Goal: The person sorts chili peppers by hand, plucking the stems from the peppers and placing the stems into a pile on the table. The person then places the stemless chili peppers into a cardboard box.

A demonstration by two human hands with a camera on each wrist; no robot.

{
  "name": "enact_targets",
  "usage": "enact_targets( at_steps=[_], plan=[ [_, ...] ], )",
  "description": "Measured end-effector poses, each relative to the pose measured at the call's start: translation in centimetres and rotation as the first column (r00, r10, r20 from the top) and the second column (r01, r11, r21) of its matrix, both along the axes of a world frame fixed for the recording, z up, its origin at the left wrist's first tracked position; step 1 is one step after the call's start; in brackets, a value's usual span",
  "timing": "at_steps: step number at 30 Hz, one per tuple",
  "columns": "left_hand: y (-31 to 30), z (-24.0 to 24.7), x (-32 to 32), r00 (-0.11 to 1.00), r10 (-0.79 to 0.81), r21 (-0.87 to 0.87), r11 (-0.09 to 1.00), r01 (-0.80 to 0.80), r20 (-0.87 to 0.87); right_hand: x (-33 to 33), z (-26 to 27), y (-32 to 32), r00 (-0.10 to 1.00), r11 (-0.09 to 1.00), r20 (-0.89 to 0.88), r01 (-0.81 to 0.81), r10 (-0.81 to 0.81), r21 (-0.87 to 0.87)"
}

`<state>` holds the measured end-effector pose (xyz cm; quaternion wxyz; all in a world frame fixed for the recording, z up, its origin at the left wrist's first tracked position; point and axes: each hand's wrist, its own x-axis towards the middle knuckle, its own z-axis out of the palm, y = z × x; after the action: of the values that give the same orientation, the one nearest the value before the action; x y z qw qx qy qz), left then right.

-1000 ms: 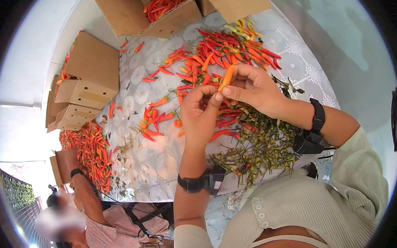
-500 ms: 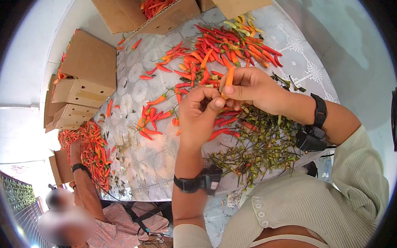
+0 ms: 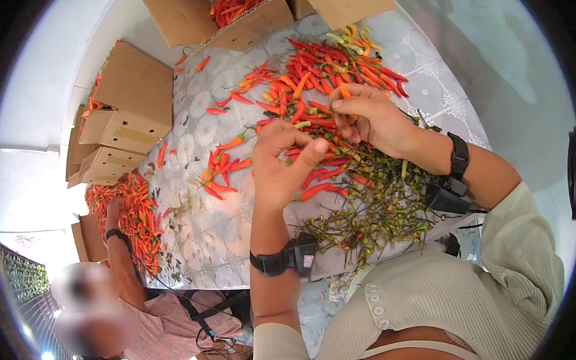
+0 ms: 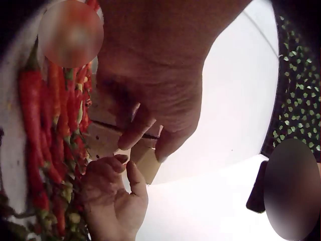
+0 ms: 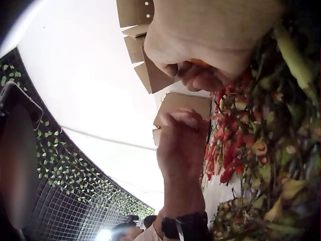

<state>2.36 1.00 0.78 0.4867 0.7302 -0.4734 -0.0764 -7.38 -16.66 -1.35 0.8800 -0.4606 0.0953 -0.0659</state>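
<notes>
Hands just split: right hand (image 3: 373, 121) dropped to the heap of red chili peppers (image 3: 318, 57), slim orange chili pepper (image 3: 344, 90) still pinched at its fingertips. Left hand (image 3: 278, 165) pulled back, curled, can't tell if it's holding anything. Stem's probably off.

Bare surface (image 3: 198, 234) lies open to the left of the left hand (image 3: 281, 164), toward the near edge. The chilli heap (image 3: 322, 64) fills the far side. The stem pile (image 3: 381, 208) crowds the room below the right hand (image 3: 371, 117). Boxes (image 3: 133, 96) wall the left and far edges.
</notes>
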Motion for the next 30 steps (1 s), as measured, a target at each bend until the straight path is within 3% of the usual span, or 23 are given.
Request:
enact_targets(
  at_steps=[4,10,15,19,25,28,30],
  plan=[
    [-0.3,0.9,-1.0,0.934,-0.016,0.214,0.975,-0.065,0.357,0.1,-0.2,0.0,0.999,0.999,0.029,0.014,-0.015,0.031],
    [0.1,0.4,-0.4,0.916,-0.071,0.315,0.947,-0.063,0.395,-0.1,0.1,0.2,1.000,1.000,0.016,-0.007,0.007,-0.025],
    [-0.1,-0.2,-0.3,0.992,0.080,0.009,0.997,-0.080,-0.101,-0.1,0.0,0.0,1.000,0.998,-0.009,-0.022,0.022,-0.054],
    [-0.3,0.3,-0.6,0.857,0.007,-0.297,0.937,-0.187,-0.516,0.0,0.0,0.1,0.998,0.990,0.021,-0.055,0.058,-0.131],
    [0.0,-0.3,-0.2,0.767,-0.107,-0.362,0.916,-0.171,-0.633,0.2,-0.2,0.1,0.996,0.995,0.008,-0.088,0.088,-0.042],
    [-0.3,-0.6,-0.4,0.759,-0.071,-0.319,0.929,-0.185,-0.647,-0.2,0.0,-0.2,0.985,0.968,0.067,-0.141,0.158,-0.210],
    [-0.4,-0.8,-0.5,0.752,-0.061,-0.301,0.935,-0.186,-0.656,-0.2,0.3,-0.2,0.986,0.987,0.057,-0.158,0.159,-0.034]
  ],
)
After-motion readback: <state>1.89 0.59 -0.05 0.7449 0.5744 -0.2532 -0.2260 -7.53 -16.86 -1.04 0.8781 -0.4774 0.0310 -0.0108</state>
